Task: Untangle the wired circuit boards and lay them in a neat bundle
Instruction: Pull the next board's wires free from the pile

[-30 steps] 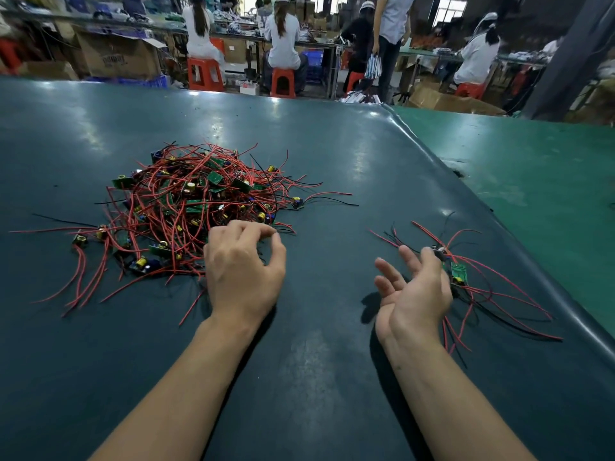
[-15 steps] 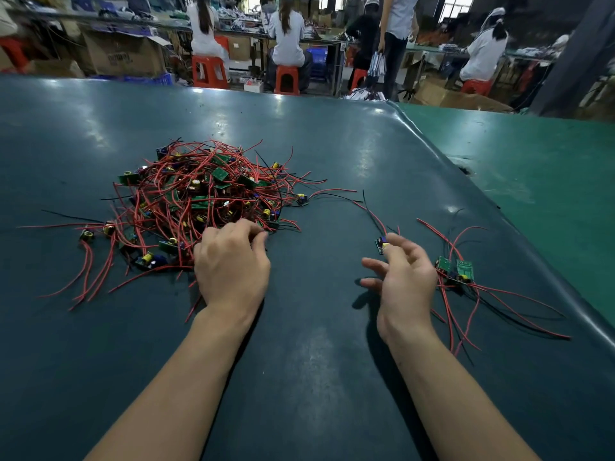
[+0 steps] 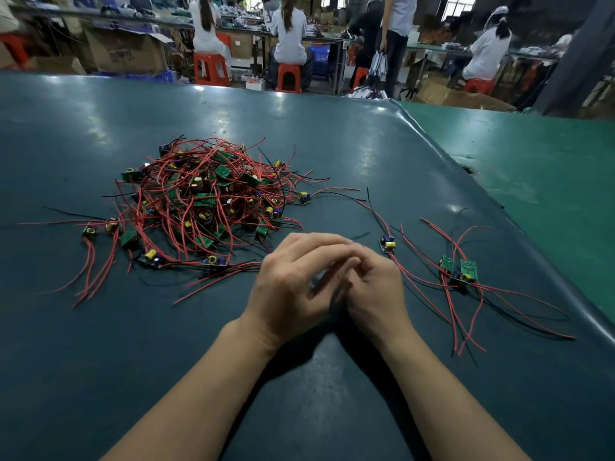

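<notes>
Both hands meet mid-tabletop, left hand (image 3: 293, 284) and right hand (image 3: 376, 287) touching, fingers curled together; blurred, cannot tell if they hold anything. Just right, one small board (image 3: 387, 243) with yellow capacitor lies alone, thin red leads trailing. Further right, sorted boards (image 3: 461, 271), green, flat, wires fanned toward the rounded tabletop (image 3: 100, 361) edge. Left, tangled pile (image 3: 206, 197) of red and black wire, heaped. Smooth dark-green mat, glossy, bare near the arms.

Bare dark table (image 3: 100, 377) lies open nearest the person; the tangled pile (image 3: 206, 201) blocks far left, the small bundle (image 3: 461, 277) and single board (image 3: 387, 243) crowd the right
</notes>
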`<state>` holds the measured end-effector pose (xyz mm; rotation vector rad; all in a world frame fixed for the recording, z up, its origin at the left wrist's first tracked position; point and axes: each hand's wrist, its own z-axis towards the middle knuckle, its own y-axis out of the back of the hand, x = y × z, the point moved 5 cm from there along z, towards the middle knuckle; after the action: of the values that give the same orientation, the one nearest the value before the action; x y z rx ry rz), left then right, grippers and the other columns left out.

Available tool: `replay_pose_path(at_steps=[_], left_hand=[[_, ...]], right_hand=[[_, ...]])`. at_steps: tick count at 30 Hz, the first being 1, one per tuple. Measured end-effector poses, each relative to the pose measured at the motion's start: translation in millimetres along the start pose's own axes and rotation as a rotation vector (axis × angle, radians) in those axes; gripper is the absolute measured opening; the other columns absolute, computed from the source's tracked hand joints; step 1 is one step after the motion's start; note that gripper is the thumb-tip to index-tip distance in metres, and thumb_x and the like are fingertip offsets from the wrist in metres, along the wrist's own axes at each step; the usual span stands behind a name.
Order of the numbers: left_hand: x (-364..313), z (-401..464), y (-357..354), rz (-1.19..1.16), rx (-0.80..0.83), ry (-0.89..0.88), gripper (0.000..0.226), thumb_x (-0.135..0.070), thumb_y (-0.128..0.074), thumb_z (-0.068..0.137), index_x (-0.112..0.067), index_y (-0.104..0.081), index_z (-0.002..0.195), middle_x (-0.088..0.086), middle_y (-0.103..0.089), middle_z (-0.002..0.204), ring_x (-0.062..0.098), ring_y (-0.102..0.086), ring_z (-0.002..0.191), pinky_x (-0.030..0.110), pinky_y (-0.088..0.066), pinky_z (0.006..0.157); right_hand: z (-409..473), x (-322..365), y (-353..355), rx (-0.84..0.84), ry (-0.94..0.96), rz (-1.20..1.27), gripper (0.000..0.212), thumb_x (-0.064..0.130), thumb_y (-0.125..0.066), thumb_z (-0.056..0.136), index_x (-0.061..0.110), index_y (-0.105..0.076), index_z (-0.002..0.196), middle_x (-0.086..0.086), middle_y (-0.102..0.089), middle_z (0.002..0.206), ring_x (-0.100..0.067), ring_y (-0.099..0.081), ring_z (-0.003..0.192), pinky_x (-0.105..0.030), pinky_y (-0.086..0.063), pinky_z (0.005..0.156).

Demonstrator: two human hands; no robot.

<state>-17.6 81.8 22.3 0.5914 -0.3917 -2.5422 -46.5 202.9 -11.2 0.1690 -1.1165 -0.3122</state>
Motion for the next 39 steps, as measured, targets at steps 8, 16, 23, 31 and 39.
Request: replay_pose_path(at_steps=[8,16,23,31,39], left_hand=[[57,-19,-5,0.429,0.449,0.578,0.054,-0.045,-0.061,0.089,-0.024,-0.047,0.136,-0.003,-0.055,0.133,0.021,-0.047,0.122,0.037,-0.035,0.100],[68,-14,11,0.457,0.264,0.602,0.031,-0.039,-0.049,0.099,-0.020,-0.073,0.099,0.002,-0.071,0.098,0.031,-0.061,0.097,0.041,-0.045,0.085],[73,-9,21,0.353,0.074,0.689,0.039,-0.039,-0.059,0.094,-0.014,-0.064,0.124,0.005,-0.070,0.116,0.027,-0.061,0.114,0.039,-0.040,0.103],[8,-6,-8,-0.216,0.137,0.222,0.033,-0.020,-0.052,0.090,-0.005,-0.061,0.118,0.003,-0.066,0.104,0.013,-0.062,0.096,0.031,-0.050,0.087],[36,-7,-3,-0.380,-0.082,0.597,0.015,-0.023,-0.070,0.084,-0.014,-0.072,0.095,0.002,-0.071,0.083,0.014,-0.069,0.073,0.025,-0.054,0.070]], right_hand=[[9,-16,20,-0.318,-0.243,0.519,0.016,0.014,-0.054,0.099,0.010,-0.067,0.090,-0.002,-0.069,0.076,-0.015,-0.068,0.068,-0.021,-0.051,0.049],[11,-18,24,-0.344,-0.450,0.999,0.037,0.028,-0.043,0.103,0.010,-0.058,0.074,-0.003,-0.058,0.058,-0.014,-0.054,0.050,-0.021,-0.045,0.047],[11,-9,24,-0.066,-0.608,1.467,0.042,0.033,-0.047,0.097,0.014,-0.056,0.061,0.002,-0.044,0.059,-0.010,-0.041,0.046,-0.018,-0.038,0.042],[11,-5,18,0.020,-0.573,1.259,0.022,0.029,-0.056,0.086,0.011,-0.069,0.082,-0.004,-0.064,0.070,-0.012,-0.062,0.059,-0.020,-0.053,0.052],[11,-6,13,0.061,-0.353,0.691,0.018,0.029,-0.067,0.079,0.017,-0.078,0.087,-0.002,-0.072,0.079,-0.013,-0.065,0.069,-0.022,-0.052,0.059]])
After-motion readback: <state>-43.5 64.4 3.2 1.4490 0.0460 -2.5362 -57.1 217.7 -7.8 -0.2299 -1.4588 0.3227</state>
